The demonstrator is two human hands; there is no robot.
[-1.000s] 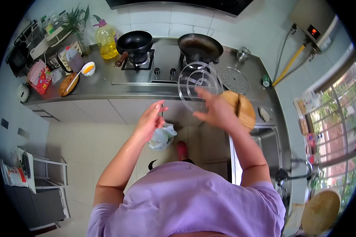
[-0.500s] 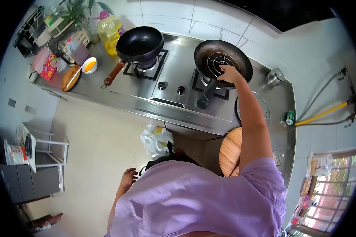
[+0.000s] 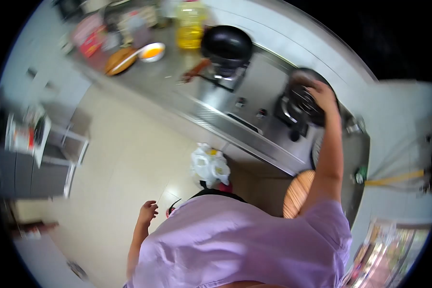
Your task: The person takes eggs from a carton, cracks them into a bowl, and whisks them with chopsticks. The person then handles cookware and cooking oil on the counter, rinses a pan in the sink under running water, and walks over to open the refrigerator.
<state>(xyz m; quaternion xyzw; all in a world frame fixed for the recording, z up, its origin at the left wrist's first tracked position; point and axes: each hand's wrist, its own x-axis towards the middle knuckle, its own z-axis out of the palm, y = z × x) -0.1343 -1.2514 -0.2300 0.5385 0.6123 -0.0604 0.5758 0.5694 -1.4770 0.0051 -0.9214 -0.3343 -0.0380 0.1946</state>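
My right hand (image 3: 323,95) is closed on the edge of a round wire steaming rack (image 3: 302,99), which looks tilted over the dark wok on the right burner (image 3: 306,75). Motion blurs the rack, so whether it still touches the wok is unclear. That wok's black handle (image 3: 298,130) points toward me. Beside my body, low over the floor, hangs my left hand (image 3: 149,211), its loosely curved fingers apart and holding nothing. On the left burner sits a second black wok (image 3: 227,44) with a wooden handle (image 3: 195,71).
Left along the counter are a yellow oil jug (image 3: 189,26), a white bowl with orange-yellow liquid (image 3: 152,52) and a wooden board (image 3: 119,61). A round wooden board (image 3: 296,193) and a green can (image 3: 360,174) are at right. White plastic bags (image 3: 209,165) hang below the counter.
The camera view has turned, shifting the counter up and right. The rack lay flat in the right wok; now it is tilted in my right hand. My left hand stays at my side.
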